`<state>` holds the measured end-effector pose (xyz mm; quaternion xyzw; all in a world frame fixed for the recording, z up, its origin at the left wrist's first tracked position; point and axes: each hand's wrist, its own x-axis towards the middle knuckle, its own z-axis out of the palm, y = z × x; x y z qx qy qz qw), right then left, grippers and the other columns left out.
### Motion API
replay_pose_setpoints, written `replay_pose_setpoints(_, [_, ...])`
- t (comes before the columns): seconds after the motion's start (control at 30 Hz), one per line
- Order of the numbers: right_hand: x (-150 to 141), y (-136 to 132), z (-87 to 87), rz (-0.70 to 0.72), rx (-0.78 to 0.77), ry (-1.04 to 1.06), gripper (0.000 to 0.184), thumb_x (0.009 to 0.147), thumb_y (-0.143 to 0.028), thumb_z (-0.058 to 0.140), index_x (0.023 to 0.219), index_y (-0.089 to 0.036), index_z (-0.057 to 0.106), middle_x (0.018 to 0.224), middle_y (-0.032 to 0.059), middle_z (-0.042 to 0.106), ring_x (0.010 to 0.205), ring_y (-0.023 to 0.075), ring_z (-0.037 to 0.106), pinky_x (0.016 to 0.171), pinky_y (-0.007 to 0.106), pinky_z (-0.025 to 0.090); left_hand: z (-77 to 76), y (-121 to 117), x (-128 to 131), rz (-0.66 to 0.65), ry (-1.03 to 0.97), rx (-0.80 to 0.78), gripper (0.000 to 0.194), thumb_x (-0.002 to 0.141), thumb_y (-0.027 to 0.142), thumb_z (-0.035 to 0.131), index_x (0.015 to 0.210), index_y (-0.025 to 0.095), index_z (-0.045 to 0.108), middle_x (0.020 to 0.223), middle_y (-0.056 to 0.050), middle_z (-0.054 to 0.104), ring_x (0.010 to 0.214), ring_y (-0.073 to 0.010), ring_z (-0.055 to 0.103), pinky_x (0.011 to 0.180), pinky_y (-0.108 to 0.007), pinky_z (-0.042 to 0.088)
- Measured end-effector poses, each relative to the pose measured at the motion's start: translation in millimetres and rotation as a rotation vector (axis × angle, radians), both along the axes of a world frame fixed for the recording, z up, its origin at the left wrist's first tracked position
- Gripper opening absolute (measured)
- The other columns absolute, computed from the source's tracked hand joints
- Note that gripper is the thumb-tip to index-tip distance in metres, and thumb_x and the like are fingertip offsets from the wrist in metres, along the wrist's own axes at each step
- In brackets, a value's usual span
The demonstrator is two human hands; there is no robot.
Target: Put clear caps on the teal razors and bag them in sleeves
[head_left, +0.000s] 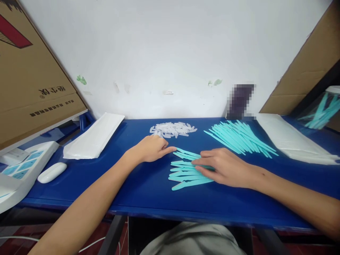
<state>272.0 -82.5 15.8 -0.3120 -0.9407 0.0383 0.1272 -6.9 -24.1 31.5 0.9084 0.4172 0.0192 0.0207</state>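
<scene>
Several turquoise eyebrow razors (186, 174) lie fanned in a row on the blue table, heads pointing left. My right hand (223, 168) rests over their handles, its fingers bent onto them and covering the far ends. My left hand (152, 148) is just beyond their heads, with its fingers curled under and the thumb stretched out to the tip of the farthest razor. Whatever those curled fingers hold is hidden. Right behind the left hand spreads a pile of small translucent white blade caps (176, 129). A larger heap of turquoise razors (236, 136) lies behind my right hand.
Flat white plastic packs (92, 138) lie at left and another white pack (294, 140) at right. A white oval case (52, 172) sits by a white tray (29, 177). A clear jar (322, 109) holds razors at far right. Cardboard (34, 78) leans at left.
</scene>
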Motion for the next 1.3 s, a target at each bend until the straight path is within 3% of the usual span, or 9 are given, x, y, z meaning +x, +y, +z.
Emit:
replay_pose_setpoints(0.17, [-0.3,1.7,-0.6,-0.075,0.003,-0.009,0.037,0.104,-0.036,0.042,0.116,-0.019,0.072,0.077,0.0036,0.064,0.061,0.0143,0.057,0.056,0.028,0.032,-5.3,1.5,2.1,0.024,0.06,0.052,0.063,0.101,0.063,0.032,0.064,0.018,0.055,0.062,-0.005,0.059,0.056,-0.0176,0.051,0.055,-0.03,0.024])
replay_pose_setpoints(0.33, [-0.9,3.6,-2.0,-0.127,0.0,-0.02,0.04,0.104,-0.038,0.039,0.115,-0.018,0.072,0.078,0.004,0.064,0.063,0.015,0.057,0.056,0.029,0.031,-7.8,0.4,6.0,0.022,0.101,0.049,0.061,0.101,0.063,0.034,0.064,0.018,0.053,0.061,-0.005,0.058,0.055,-0.0177,0.05,0.054,-0.029,0.022])
replay_pose_setpoints(0.67, [-1.3,2.6,1.3,-0.063,-0.046,-0.01,0.041,0.106,-0.037,0.038,0.123,-0.019,0.07,0.082,0.0051,0.066,0.065,0.0149,0.06,0.058,0.027,0.036,-5.0,-2.9,9.0,0.044,0.057,0.049,0.066,0.1,0.066,0.029,0.062,0.018,0.052,0.059,-0.005,0.056,0.055,-0.0179,0.05,0.055,-0.03,0.026])
replay_pose_setpoints(0.87, [-0.2,4.5,-1.0,-0.179,0.017,-0.008,0.045,0.106,-0.037,0.034,0.133,-0.018,0.066,0.095,0.0095,0.071,0.079,0.0205,0.068,0.066,0.03,0.045,-6.0,-0.2,6.3,0.051,0.015,0.14,0.042,0.105,0.046,0.033,0.092,0.018,0.062,0.086,-0.007,0.067,0.075,-0.022,0.061,0.064,-0.031,0.038])
replay_pose_setpoints(1.0, [0.8,7.0,-1.3,-0.214,0.015,-0.044,0.046,0.106,-0.038,0.033,0.132,-0.021,0.066,0.101,0.0097,0.073,0.084,0.0218,0.069,0.068,0.031,0.048,-7.2,3.1,2.4,0.002,-0.029,0.233,0.035,0.105,0.037,0.034,0.118,0.018,0.061,0.105,-0.01,0.062,0.096,-0.0252,0.06,0.081,-0.036,0.045])
replay_pose_setpoints(1.13, [9.0,14.8,3.6,-0.471,0.124,-0.139,0.047,0.104,-0.038,0.032,0.126,-0.018,0.069,0.107,0.0145,0.074,0.086,0.0278,0.071,0.065,0.035,0.047,-7.6,3.5,0.5,-0.106,-0.095,0.221,0.037,0.105,0.034,0.036,0.131,0.022,0.059,0.114,-0.011,0.057,0.106,-0.0253,0.055,0.093,-0.039,0.044])
replay_pose_setpoints(1.2, [16.2,20.5,5.2,-0.61,0.144,-0.26,0.046,0.103,-0.037,0.033,0.113,-0.014,0.072,0.1,0.0175,0.074,0.078,0.0302,0.072,0.059,0.035,0.043,-7.9,3.0,0.5,-0.138,-0.113,0.222,0.037,0.105,0.033,0.037,0.131,0.022,0.06,0.118,-0.012,0.056,0.11,-0.0259,0.053,0.097,-0.04,0.043])
replay_pose_setpoints(1.3, [24.8,26.9,5.1,-0.691,0.097,-0.356,0.044,0.102,-0.035,0.035,0.094,-0.013,0.073,0.088,0.0196,0.073,0.07,0.0312,0.071,0.055,0.035,0.038,-8.6,3.8,0.2,-0.103,-0.1,0.255,0.037,0.104,0.034,0.037,0.13,0.023,0.062,0.122,-0.013,0.054,0.111,-0.0276,0.051,0.096,-0.043,0.043])
